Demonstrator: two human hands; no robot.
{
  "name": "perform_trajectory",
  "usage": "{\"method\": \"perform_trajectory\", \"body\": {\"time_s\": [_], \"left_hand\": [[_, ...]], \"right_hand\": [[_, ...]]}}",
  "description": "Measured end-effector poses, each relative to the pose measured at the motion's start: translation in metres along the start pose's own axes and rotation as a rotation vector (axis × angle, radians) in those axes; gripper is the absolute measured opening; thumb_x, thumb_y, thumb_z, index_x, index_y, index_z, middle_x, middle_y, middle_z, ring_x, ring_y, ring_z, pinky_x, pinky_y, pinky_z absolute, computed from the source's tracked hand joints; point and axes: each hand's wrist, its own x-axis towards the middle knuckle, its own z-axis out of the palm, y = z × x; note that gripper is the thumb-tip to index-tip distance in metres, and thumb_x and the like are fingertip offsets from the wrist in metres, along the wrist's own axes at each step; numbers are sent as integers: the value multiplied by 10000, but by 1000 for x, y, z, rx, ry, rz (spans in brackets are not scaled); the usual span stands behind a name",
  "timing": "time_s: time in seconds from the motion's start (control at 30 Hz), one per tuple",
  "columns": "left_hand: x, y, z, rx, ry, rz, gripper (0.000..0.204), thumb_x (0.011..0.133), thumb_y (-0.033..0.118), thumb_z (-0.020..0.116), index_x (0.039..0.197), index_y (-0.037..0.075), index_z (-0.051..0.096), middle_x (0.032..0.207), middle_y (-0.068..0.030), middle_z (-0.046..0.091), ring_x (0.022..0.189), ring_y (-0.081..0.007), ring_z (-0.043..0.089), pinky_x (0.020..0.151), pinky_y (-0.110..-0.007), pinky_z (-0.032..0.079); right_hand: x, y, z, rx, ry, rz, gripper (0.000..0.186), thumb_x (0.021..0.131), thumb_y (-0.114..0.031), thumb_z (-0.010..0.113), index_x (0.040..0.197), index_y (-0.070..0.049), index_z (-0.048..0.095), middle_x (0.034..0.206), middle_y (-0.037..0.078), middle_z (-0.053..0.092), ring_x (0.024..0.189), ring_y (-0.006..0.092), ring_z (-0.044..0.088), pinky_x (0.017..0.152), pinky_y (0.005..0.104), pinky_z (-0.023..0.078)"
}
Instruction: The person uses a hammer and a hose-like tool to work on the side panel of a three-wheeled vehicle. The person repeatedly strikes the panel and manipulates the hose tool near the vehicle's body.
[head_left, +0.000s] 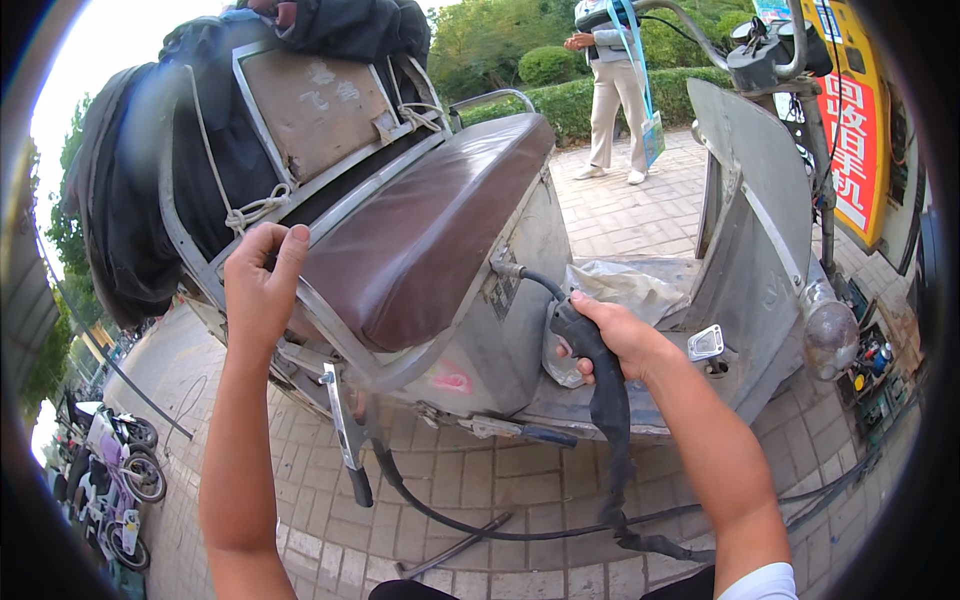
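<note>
Two hands at a grey scooter (520,300): left hand (262,285) gripping the metal frame (330,215) beside the brown seat (420,235), fingers curled over it; right hand (612,335) closed round a black hose nozzle (580,335) pressed near the side panel, black hose (470,525) trailing over brick paving (480,480)

Glossy brown leather-look seat (425,225), worn

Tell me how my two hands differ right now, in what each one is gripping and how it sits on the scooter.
The left hand curls over the metal frame at the rear edge of the brown seat, while the right hand wraps around a black hose nozzle plugged into the scooter's side. The left hand sits higher, beside the seat; the right hand sits lower, by the footboard. Both are closed in a grip.
</note>
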Motion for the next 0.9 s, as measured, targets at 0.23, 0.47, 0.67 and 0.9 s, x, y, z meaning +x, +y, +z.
{"method": "perform_trajectory", "body": {"time_s": [0.23,0.47,0.67,0.9], "left_hand": [[-184,-53,-41,-202,158,-566,287,954,208,582,1162,18,527,1111,-86,530,1052,-178,486,974,-331,382],[-320,-75,-9,-901,-479,-1234,795,862,325,716,1465,-64,373,1268,-153,602,1097,-229,611,940,-364,473],[-308,-75,-32,-835,-552,-1217,668,883,257,682,1392,-106,448,1214,-168,634,1092,-248,633,966,-387,502],[-337,-107,3,-876,-538,-1104,711,856,303,719,1395,-84,462,1254,-146,614,1147,-228,591,1025,-390,458]], "right_hand": [[3,-3,-4,-24,-7,-5,430,1051,-474,424,976,-67,537,739,83,595,450,154,525,412,353,466],[2,-3,-7,-46,5,-6,425,1047,-481,434,978,-77,548,742,88,619,452,162,536,412,347,463],[3,-2,-13,-62,38,-2,419,1052,-469,414,1058,-61,508,778,139,629,432,192,535,401,382,467],[5,-2,-7,-52,38,-23,435,1053,-474,409,1040,-52,516,781,143,616,425,187,526,390,371,460]]}}
